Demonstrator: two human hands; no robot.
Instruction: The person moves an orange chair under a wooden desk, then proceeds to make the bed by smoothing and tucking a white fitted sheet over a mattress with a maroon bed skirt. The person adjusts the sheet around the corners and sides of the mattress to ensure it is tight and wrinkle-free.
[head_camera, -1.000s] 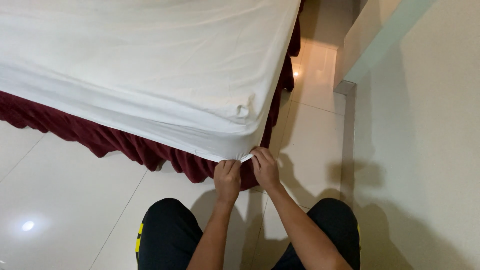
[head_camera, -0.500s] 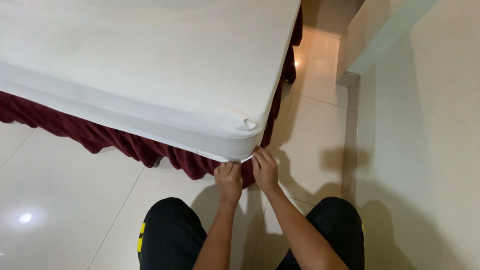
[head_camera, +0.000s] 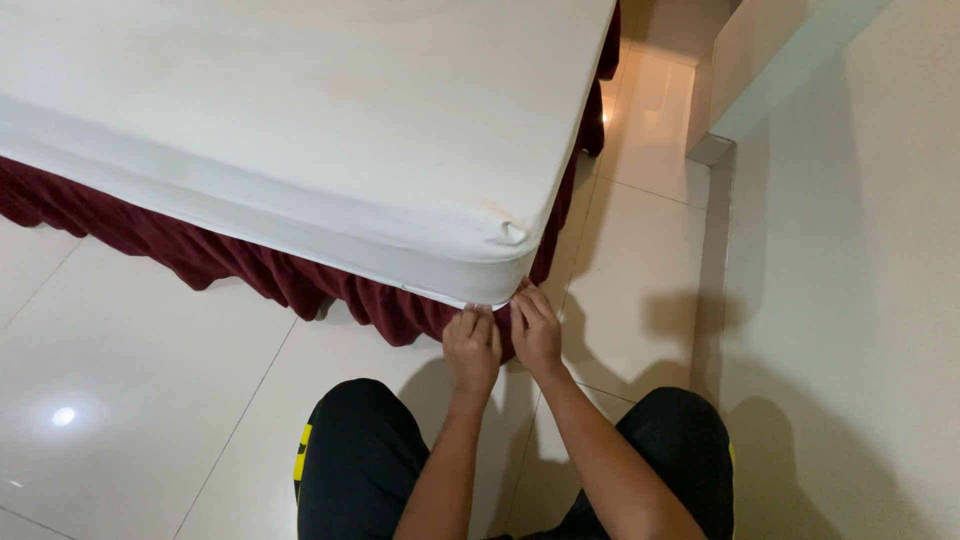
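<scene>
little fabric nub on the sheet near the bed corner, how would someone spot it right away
Start at the white sheet covering the mattress and follow it to the near corner, just above both hands. The fabric nub sits on the top edge there, a small bunched fold. It is the only raised pucker on an otherwise smooth sheet, above the maroon bed skirt.

I see a white cloth sheet (head_camera: 300, 110), matt and smooth, stretched tight over the mattress. Below it hangs a dark red bed skirt (head_camera: 230, 265) of soft pleated fabric. The floor tiles (head_camera: 130, 400) are pale, glossy and reflective. The wall (head_camera: 860, 280) looks matt, painted.
</scene>
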